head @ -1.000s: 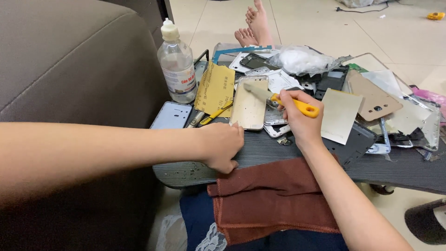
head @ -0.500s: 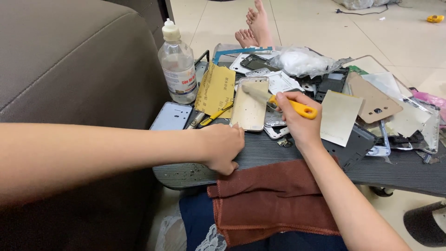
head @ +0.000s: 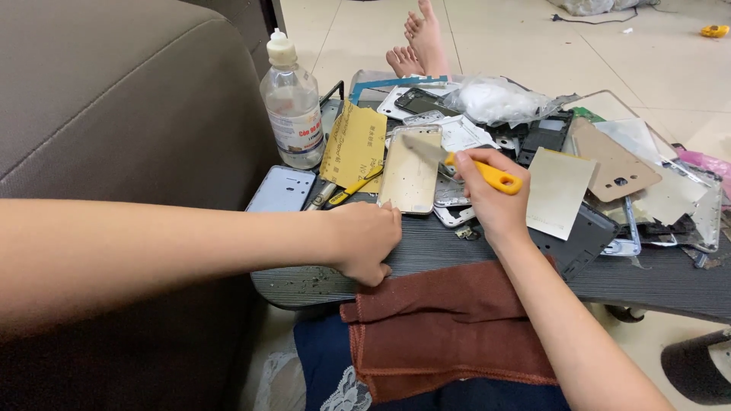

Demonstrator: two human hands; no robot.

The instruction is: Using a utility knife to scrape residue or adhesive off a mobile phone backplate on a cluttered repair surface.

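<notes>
Single head-worn view, looking steeply down and forward, close over low dark table (head: 457, 262). Sofa (head: 114, 99) fills 9 to 11 o'clock; tiled floor (head: 533, 46) at 12 to 2 o'clock.

A clear plastic bottle (head: 292, 106) with a white cap stands at the table's (head: 457, 262) back left corner, next to the brown sofa (head: 114, 99). A yellow sheet of sandpaper (head: 354, 146) leans just beside it. Farther back lie a crumpled clear bag (head: 495, 99) and a dark phone (head: 419, 99) — beyond them, bare feet (head: 417, 42) on the tiled floor (head: 533, 46). A rust-brown cloth (head: 442, 327) hangs at the table's near edge.
</notes>
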